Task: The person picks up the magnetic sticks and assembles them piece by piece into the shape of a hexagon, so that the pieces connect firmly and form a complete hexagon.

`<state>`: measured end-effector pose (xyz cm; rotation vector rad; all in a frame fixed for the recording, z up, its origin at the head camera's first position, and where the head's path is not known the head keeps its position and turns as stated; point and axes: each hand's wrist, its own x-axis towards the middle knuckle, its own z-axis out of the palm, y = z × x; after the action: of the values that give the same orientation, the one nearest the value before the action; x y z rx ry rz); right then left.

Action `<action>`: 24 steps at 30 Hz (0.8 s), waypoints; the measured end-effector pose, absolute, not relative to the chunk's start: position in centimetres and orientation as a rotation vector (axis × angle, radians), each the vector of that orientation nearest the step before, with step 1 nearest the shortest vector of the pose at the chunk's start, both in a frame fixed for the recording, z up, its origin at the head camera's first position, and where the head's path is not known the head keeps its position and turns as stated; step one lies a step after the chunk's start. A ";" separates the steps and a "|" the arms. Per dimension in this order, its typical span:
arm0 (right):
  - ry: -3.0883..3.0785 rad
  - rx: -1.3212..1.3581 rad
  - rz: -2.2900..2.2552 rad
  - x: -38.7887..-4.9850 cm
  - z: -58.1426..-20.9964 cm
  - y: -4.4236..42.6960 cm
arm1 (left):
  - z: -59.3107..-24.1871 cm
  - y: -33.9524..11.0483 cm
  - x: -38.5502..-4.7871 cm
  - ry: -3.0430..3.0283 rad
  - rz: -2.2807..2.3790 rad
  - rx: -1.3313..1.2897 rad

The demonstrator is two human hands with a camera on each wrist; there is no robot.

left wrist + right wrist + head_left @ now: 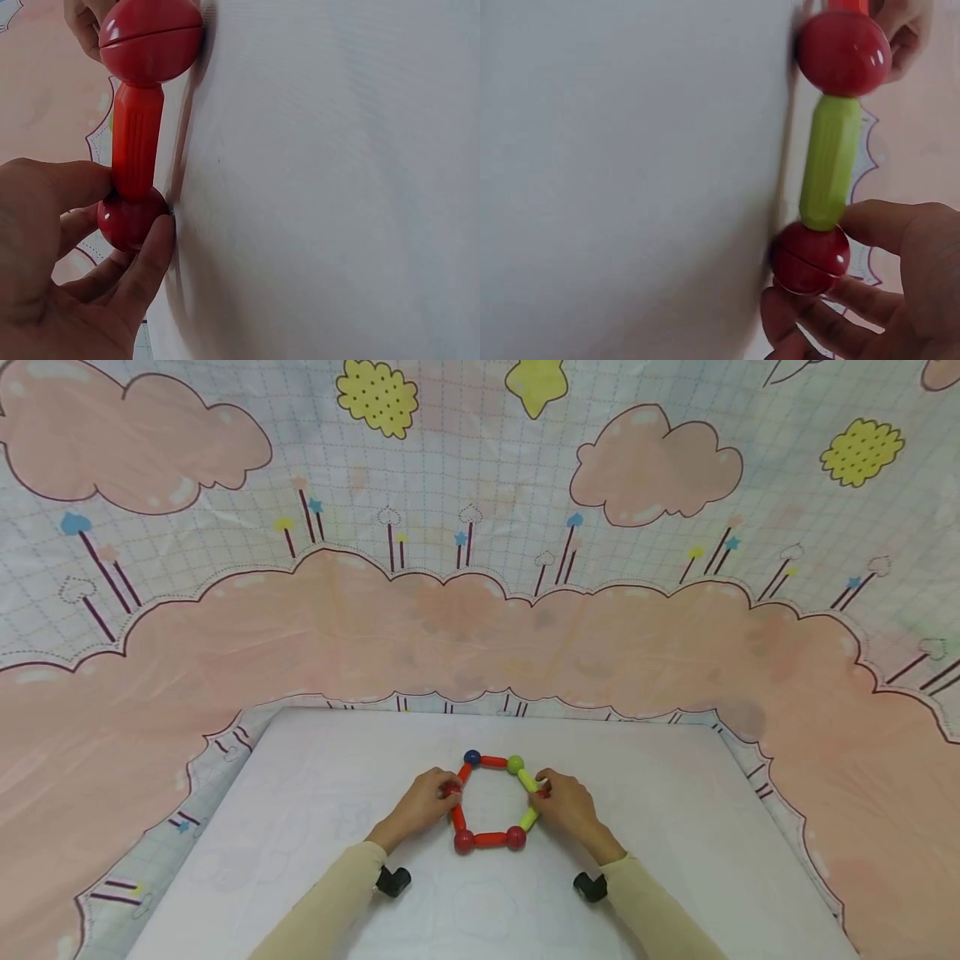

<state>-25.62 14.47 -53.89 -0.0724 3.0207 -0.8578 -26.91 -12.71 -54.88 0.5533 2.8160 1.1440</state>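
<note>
A six-sided ring of magnetic rods and balls lies flat on the white table. Its far corners are a blue ball and a green ball; two red balls form the near corners. Red rods make up most sides, with green rods on the right. My left hand pinches the red ball at the left corner between thumb and fingers. On the opposite side, my right hand grips another red ball, where the two green rods meet.
The white tabletop extends around the ring. Behind it hangs a cloth printed with clouds and stars. A black wrist device sits at the left cuff, and another at the right.
</note>
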 end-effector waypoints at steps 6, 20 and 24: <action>2.965 -0.103 -0.838 -26.7 -53.4 14.4 | -54.5 -12.4 -27.2 2.802 1.148 0.552; 2.984 -0.117 -0.963 -27.2 -54.3 14.2 | -54.6 -12.4 -27.5 2.798 1.152 0.578; 2.981 -0.106 -0.971 -27.2 -54.4 14.1 | -54.5 -12.4 -27.5 2.786 1.151 0.565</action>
<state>-27.17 14.10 -54.36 -0.1057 2.9807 -0.9707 -27.51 -12.44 -54.49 0.5646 2.7856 1.1506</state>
